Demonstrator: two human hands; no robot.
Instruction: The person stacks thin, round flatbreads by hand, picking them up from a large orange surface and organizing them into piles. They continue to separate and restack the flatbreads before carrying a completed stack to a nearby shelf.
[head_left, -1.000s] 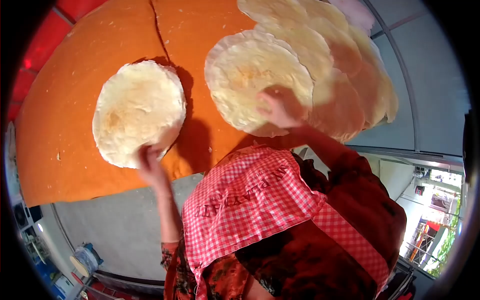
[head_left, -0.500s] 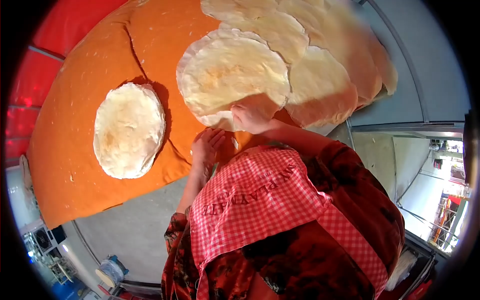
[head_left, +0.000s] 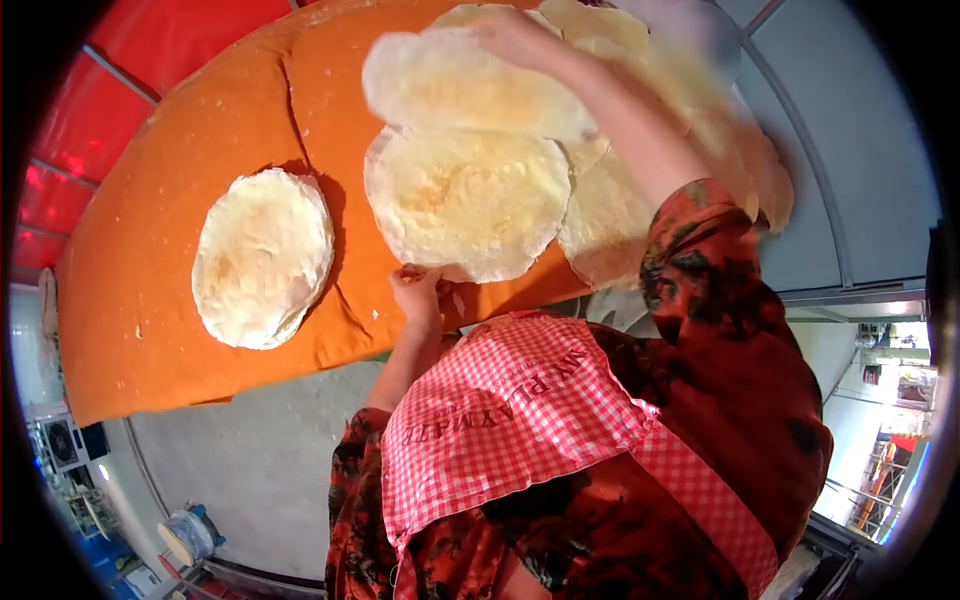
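My right hand (head_left: pixel 510 38) is stretched to the far side, its fingers closed on the edge of a thin round flatbread (head_left: pixel 450 85) that is raised and blurred by motion. Below it lies another flatbread (head_left: pixel 465 200), pale with light brown patches, on an orange cloth (head_left: pixel 130 300). At this lower bread's near edge, my left hand (head_left: pixel 418 292) has its fingers bent and pinched together at the rim. What the fingertips grip is partly hidden. To the left stands a neat stack of round flatbreads (head_left: pixel 262 258).
Several overlapping flatbreads (head_left: pixel 605 215) spread over the right side of the cloth. A grey panel (head_left: pixel 810 150) stands beyond them, and red sheeting (head_left: pixel 160 40) hangs at upper left. A pink checked apron (head_left: pixel 520 410) covers my front, close to the table edge.
My right hand has moved from the near edge to the far side, peeling a flatbread off the one beneath. My left hand has gone from flat fingers to a pinch at the near rim.
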